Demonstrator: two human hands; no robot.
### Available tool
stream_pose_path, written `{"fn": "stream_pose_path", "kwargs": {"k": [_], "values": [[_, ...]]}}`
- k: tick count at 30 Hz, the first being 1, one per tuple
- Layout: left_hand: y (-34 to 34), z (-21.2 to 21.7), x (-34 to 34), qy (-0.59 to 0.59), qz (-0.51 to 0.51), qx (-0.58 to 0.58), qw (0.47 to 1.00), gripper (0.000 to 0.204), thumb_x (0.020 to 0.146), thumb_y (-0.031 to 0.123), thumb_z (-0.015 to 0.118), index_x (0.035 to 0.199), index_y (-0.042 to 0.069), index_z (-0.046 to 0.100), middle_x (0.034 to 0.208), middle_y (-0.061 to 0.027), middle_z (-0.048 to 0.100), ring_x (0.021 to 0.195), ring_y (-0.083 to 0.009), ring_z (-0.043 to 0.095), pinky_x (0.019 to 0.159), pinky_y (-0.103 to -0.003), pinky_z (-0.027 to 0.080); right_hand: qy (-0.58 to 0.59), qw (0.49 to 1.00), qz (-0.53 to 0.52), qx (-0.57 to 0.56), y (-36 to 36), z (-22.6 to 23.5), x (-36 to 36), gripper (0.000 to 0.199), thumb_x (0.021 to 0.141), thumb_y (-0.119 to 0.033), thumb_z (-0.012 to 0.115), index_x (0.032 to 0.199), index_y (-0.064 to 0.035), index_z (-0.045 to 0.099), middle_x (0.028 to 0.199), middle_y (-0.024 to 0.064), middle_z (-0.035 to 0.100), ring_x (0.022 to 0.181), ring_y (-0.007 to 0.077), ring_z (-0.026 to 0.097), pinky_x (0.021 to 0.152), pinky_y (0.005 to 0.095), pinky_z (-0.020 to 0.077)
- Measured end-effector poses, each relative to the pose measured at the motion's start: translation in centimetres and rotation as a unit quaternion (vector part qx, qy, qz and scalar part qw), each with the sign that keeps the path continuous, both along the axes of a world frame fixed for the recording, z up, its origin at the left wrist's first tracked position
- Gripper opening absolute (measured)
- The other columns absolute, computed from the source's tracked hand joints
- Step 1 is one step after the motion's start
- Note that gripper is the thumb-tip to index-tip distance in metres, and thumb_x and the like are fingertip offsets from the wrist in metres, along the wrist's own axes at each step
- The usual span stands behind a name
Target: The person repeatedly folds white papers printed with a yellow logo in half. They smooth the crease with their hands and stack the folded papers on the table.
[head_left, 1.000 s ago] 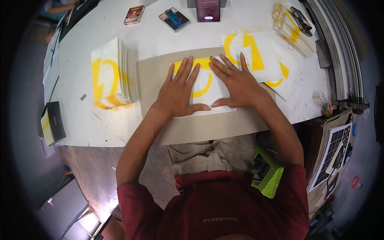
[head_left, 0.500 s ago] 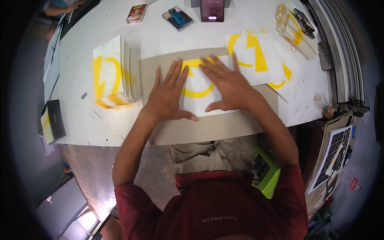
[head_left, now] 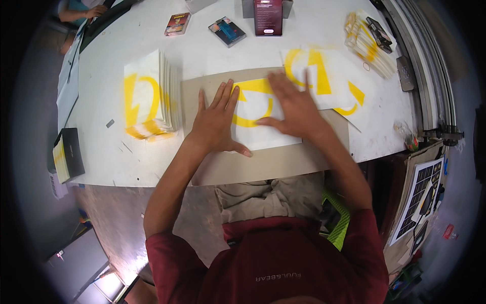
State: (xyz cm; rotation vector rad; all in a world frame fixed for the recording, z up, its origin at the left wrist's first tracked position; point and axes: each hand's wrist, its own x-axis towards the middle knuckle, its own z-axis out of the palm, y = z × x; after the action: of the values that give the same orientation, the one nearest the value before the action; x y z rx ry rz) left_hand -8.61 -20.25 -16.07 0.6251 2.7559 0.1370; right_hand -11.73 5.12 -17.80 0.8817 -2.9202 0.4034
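Note:
A white sheet with a curved yellow print (head_left: 253, 109) lies on a grey-brown board (head_left: 258, 166) in front of me. My left hand (head_left: 213, 121) rests flat on the sheet's left side, fingers spread and thumb out. Over the right part of it is my right hand (head_left: 294, 105), fingers stretched and thumb apart, somewhat blurred. Beyond that hand, white sheets with yellow shapes (head_left: 318, 71) overlap the board's far right corner. To the left of the board stands a thick stack of white and yellow folded papers (head_left: 147, 96).
On the far side are a red card box (head_left: 177, 24), a dark packet with a blue item (head_left: 227, 31) and an upright phone (head_left: 268, 17). More folded papers (head_left: 368, 45) lie far right, beside a metal rail (head_left: 430, 76). A black box (head_left: 71, 153) sits at the left edge.
My right hand has slid slightly right and away from me across the sheet. My left hand stays flat in place. The whole view has shifted a little.

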Motion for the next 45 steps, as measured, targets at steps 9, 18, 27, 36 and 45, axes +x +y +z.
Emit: {"fn": "stream_pose_path", "kwargs": {"k": [9,18,27,36,45], "values": [[-0.8,-0.6,0.5,0.025,-0.006,0.055,0.998,0.171,0.041,0.079,0.092,0.168,-0.001,0.011,0.176,-0.0242,0.011,0.164,-0.0392,0.010,0.127,-0.070,0.006,0.018,1.000,-0.004,0.000,3.2,0.1,3.3,0.074,0.098,-0.051,0.066,0.148,0.0017,0.056,0.158,0.0154,0.053,0.154,0.0281,0.041,0.127,0.0684,0.0087],[2.6,-3.2,6.2,0.205,-0.016,0.184,0.961,0.065,0.092,0.029,0.079,0.147,0.001,0.056,0.140,-0.0157,0.067,0.135,-0.0356,0.059,0.126,-0.062,0.026,-0.027,0.989,0.089,-0.116,3.7,-1.7,5.4,0.055,0.088,-0.025,0.081,0.137,-0.0051,0.066,0.136,0.0129,0.066,0.140,0.0300,0.054,0.126,0.0573,0.0285],[4.5,-5.1,9.0,0.278,0.012,0.206,0.938,0.040,0.093,0.013,0.075,0.131,0.001,0.070,0.131,-0.0140,0.071,0.130,-0.0314,0.063,0.118,-0.054,0.044,0.121,0.981,0.056,-0.144,2.8,-3.3,8.6,0.028,0.089,-0.012,0.077,0.116,-0.0033,0.073,0.127,0.0090,0.071,0.128,0.0286,0.063,0.114,0.0498,0.0454],[7.1,-4.7,12.9,0.199,0.057,0.186,0.960,0.053,0.101,0.022,0.067,0.145,-0.007,0.057,0.158,-0.0283,0.049,0.150,-0.0455,0.044,0.123,-0.057,0.035,0.039,0.984,0.073,-0.160,3.4,-3.1,10.6,0.040,0.091,-0.010,0.078,0.128,0.0018,0.069,0.146,0.0145,0.063,0.142,0.0346,0.055,0.120,0.0517,0.0434],[6.9,-4.8,12.8,0.185,0.061,0.199,0.960,0.057,0.101,0.022,0.068,0.147,-0.008,0.055,0.158,-0.0284,0.048,0.152,-0.0455,0.041,0.124,-0.057,0.032,0.037,0.984,0.072,-0.158,3.4,-3.4,10.8,0.040,0.092,-0.011,0.077,0.129,0.0015,0.069,0.145,0.0151,0.064,0.142,0.0349,0.056,0.119,0.0511,0.0440]]}}
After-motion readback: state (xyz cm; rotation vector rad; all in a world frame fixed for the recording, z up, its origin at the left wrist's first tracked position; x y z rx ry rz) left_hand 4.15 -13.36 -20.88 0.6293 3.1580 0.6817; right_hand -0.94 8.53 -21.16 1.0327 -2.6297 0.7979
